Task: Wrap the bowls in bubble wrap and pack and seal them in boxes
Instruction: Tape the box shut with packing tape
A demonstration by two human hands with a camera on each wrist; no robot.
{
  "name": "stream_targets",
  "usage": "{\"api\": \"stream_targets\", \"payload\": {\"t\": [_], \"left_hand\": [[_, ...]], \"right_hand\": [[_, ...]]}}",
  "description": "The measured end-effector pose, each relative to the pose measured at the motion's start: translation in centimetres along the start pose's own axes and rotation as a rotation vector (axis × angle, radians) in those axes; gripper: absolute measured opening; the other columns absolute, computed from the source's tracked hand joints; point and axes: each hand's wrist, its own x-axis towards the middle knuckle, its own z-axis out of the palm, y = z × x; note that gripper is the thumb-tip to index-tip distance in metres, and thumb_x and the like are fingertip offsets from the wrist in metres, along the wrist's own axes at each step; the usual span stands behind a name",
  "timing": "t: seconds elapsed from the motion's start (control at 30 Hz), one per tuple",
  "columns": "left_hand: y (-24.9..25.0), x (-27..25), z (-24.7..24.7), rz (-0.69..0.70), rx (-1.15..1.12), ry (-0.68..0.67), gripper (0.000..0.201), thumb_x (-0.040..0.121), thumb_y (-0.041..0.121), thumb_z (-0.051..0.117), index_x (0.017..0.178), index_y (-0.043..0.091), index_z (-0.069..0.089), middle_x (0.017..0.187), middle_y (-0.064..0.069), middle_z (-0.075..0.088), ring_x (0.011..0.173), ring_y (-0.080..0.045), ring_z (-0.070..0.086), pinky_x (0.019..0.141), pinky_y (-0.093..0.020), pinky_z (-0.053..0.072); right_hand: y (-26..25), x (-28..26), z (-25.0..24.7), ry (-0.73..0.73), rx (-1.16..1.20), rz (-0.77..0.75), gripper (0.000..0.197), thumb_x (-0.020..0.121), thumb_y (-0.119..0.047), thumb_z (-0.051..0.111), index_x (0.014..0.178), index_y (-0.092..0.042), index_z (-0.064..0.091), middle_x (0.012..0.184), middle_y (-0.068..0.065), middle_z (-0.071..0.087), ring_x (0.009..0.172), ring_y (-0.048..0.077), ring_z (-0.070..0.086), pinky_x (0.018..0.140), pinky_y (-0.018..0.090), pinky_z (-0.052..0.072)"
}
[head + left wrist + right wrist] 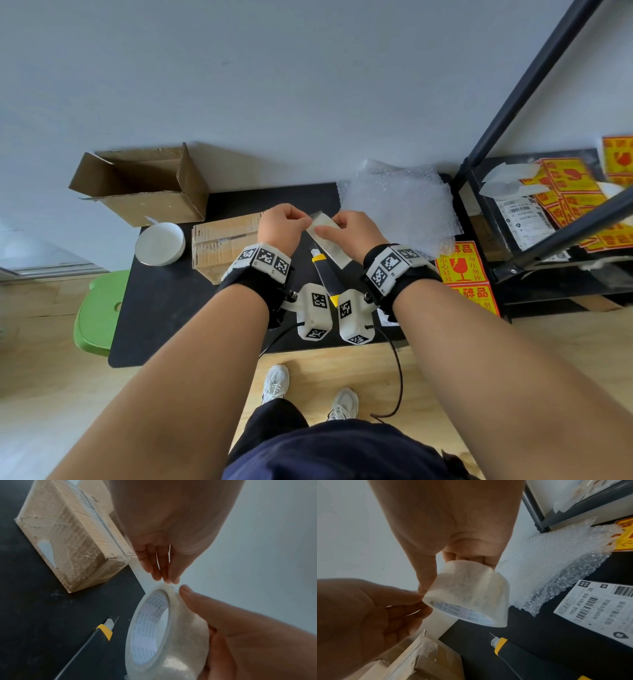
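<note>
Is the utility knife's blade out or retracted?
Out: on the utility knife, a pale blade segment projects past the yellow collar as it lies on the black table.

A black desk (161, 308) stands against the wall. At its far left corner sits an open cardboard box (144, 185), with a white bowl (160, 244) just in front of it near the left edge. A taped shut box (222, 243) lies beside the bowl, toward the middle. A yellow-and-black utility knife (325, 274) lies near the middle. Bubble wrap (400, 205) covers the far right corner, overlapping red-and-yellow fragile stickers (460, 263) at the right edge. A shipping label (597, 608) lies near the front.
</note>
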Motion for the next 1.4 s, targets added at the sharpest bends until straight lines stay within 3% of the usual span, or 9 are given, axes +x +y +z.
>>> {"api": "stream_targets", "payload": {"t": [0.1, 0.23, 0.47, 0.63, 0.77, 0.9, 0.97, 1.17, 1.4], "left_hand": [[-0.5, 0.0, -0.7, 0.009, 0.007, 0.006, 0.006, 0.088, 0.019, 0.066, 0.084, 0.014, 0.066, 0.079, 0.004, 0.062, 0.07, -0.008, 0.053, 0.062, -0.022, 0.043], [-0.5, 0.3, -1.8, 0.068, 0.025, -0.023, 0.007, 0.086, 0.02, 0.068, 0.08, 0.015, 0.068, 0.076, 0.006, 0.063, 0.068, -0.007, 0.054, 0.062, -0.022, 0.044], [-1.5, 1.4, -5.2, 0.106, 0.043, -0.113, 0.005, 0.081, 0.027, 0.074, 0.076, 0.026, 0.073, 0.085, 0.006, 0.07, 0.085, -0.009, 0.062, 0.08, -0.026, 0.049], [-3.4, 2.6, -6.6, 0.15, 0.142, -0.153, 0.007, 0.085, 0.027, 0.07, 0.088, 0.025, 0.075, 0.101, 0.011, 0.064, 0.104, -0.01, 0.058, 0.088, -0.025, 0.042], [-5.3, 3.8, -7.5, 0.221, 0.412, -0.21, 0.051, 0.081, 0.027, 0.067, 0.132, 0.024, 0.058, 0.137, 0.001, 0.052, 0.13, -0.018, 0.045, 0.108, -0.033, 0.035], [-7.3, 4.4, -9.1, 0.137, 0.699, -0.387, 0.092, 0.072, 0.037, 0.077, 0.149, 0.031, 0.028, 0.158, -0.003, 0.02, 0.147, -0.025, 0.013, 0.118, -0.044, 0.01], [-8.0, 4.5, -9.7, 0.166, 0.829, -0.396, 0.1, 0.071, 0.042, 0.077, 0.151, 0.036, 0.018, 0.159, -0.002, 0.017, 0.147, -0.026, 0.011, 0.119, -0.048, 0.006], [-8.2, 4.2, -9.2, 0.193, 0.86, -0.255, 0.091, 0.069, 0.065, 0.07, 0.145, 0.037, 0.03, 0.142, -0.001, 0.041, 0.129, -0.028, 0.037, 0.107, -0.044, 0.029], [-7.1, 2.7, -7.6, 0.138, 0.821, -0.173, 0.081, 0.073, 0.068, 0.061, 0.14, 0.03, 0.037, 0.138, -0.006, 0.041, 0.127, -0.029, 0.037, 0.104, -0.044, 0.028]], "right_hand": [[-0.5, 0.1, 0.4, -0.015, -0.054, -0.01, 0.034, 0.086, -0.039, 0.067, 0.094, -0.005, 0.065, 0.083, 0.006, 0.064, 0.075, 0.019, 0.059, 0.068, 0.033, 0.046], [-0.5, -0.3, 1.0, 0.014, -0.148, 0.062, 0.042, 0.088, -0.041, 0.062, 0.061, -0.015, 0.044, 0.06, -0.001, 0.042, 0.054, 0.014, 0.041, 0.052, 0.028, 0.031], [-2.8, -0.3, 2.1, 0.118, -0.086, 0.217, 0.04, 0.083, -0.044, 0.061, 0.061, -0.012, 0.05, 0.06, 0.003, 0.045, 0.056, 0.019, 0.045, 0.054, 0.031, 0.035], [-4.7, 0.2, 4.1, 0.182, -0.203, 0.248, 0.04, 0.078, -0.03, 0.061, 0.053, -0.014, 0.033, 0.052, 0.002, 0.032, 0.051, 0.021, 0.033, 0.049, 0.028, 0.025], [-5.7, 0.1, 5.2, 0.227, -0.322, 0.255, 0.037, 0.078, -0.028, 0.058, 0.054, -0.014, 0.034, 0.053, 0.0, 0.034, 0.049, 0.019, 0.031, 0.047, 0.028, 0.02], [-5.7, -0.2, 5.7, 0.262, -0.325, 0.275, 0.038, 0.079, -0.027, 0.058, 0.054, -0.014, 0.032, 0.053, 0.001, 0.032, 0.049, 0.019, 0.029, 0.048, 0.028, 0.02], [-5.7, -0.2, 6.0, 0.268, -0.302, 0.285, 0.038, 0.079, -0.028, 0.057, 0.053, -0.015, 0.033, 0.053, 0.001, 0.032, 0.049, 0.02, 0.03, 0.048, 0.028, 0.022], [-5.7, -0.1, 6.2, 0.294, -0.206, 0.27, 0.045, 0.084, -0.031, 0.057, 0.054, -0.015, 0.028, 0.052, 0.001, 0.028, 0.049, 0.019, 0.03, 0.05, 0.03, 0.025], [-5.1, -0.3, 5.4, 0.347, -0.093, 0.292, 0.047, 0.087, -0.035, 0.053, 0.055, -0.018, 0.023, 0.052, 0.0, 0.022, 0.052, 0.02, 0.024, 0.052, 0.032, 0.023]]}}
